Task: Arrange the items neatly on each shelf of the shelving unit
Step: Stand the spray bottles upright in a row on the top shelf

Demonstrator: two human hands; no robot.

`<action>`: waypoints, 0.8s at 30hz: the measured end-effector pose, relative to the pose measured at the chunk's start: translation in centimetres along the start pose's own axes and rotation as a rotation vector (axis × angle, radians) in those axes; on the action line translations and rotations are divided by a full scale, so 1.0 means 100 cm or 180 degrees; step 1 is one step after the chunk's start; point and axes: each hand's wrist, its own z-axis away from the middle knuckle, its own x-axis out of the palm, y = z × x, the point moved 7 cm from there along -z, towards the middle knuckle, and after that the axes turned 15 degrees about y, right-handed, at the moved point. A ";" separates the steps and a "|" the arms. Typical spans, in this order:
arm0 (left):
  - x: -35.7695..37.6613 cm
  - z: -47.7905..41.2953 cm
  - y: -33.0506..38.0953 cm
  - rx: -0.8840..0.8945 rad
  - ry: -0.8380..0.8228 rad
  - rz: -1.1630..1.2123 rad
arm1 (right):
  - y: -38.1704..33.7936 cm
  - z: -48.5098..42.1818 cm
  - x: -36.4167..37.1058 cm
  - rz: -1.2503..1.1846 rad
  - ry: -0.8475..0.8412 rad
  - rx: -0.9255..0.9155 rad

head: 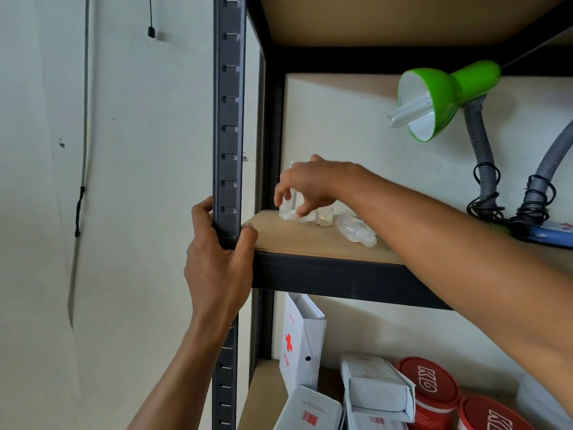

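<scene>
While the left hand (218, 259) grips the black upright post (228, 119) of the shelving unit at centre-left of the head view, with its fingers wrapped round the post's left side and its thumb on the right, the right hand (313, 184) reaches in from the right edge of the frame. It goes to the back left corner of the middle shelf (310, 243). Its fingers (280, 193) are curled downward and a little spread. Thumb and forefinger close on either side of a small white packet (288, 209) that stands near the back wall. It looks like a pinch, though blur softens the detail.

Just right of the packet, partly under the wrist, stands a small pale vial (324, 218). Next to it a clear plastic bottle (356, 231) lies on its side, one end toward the shelf's front edge.

Farther right on the same shelf, a green desk lamp (440, 97) turns its shade to the left with the bulb showing. Its grey flexible neck is wound with black cord near the bottom. Beside it a second grey neck (548, 162) rises from a blue base (539, 234) at the right edge of the frame.

On the lower shelf, a white box with a red cross (300, 339) stands upright at the left. Other white boxes (376, 386) lie in front of it and to its right, and two red tubs (432, 389) with white lettering sit at the lower right.

A grey cable (84, 119) hangs down the wall in the left of the frame.
</scene>
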 end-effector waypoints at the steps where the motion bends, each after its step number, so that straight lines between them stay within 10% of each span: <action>1: 0.000 0.000 0.000 0.0001 0.0009 0.0001 | -0.002 -0.001 0.005 0.0101 -0.0043 -0.0048; 11: -0.001 0.002 0.001 -0.0020 0.0002 -0.0028 | 0.037 0.001 -0.033 -0.0885 0.1013 0.0735; 24: -0.002 0.003 0.003 -0.0062 0.0006 -0.0180 | 0.072 0.006 -0.010 -0.1313 0.0758 0.1839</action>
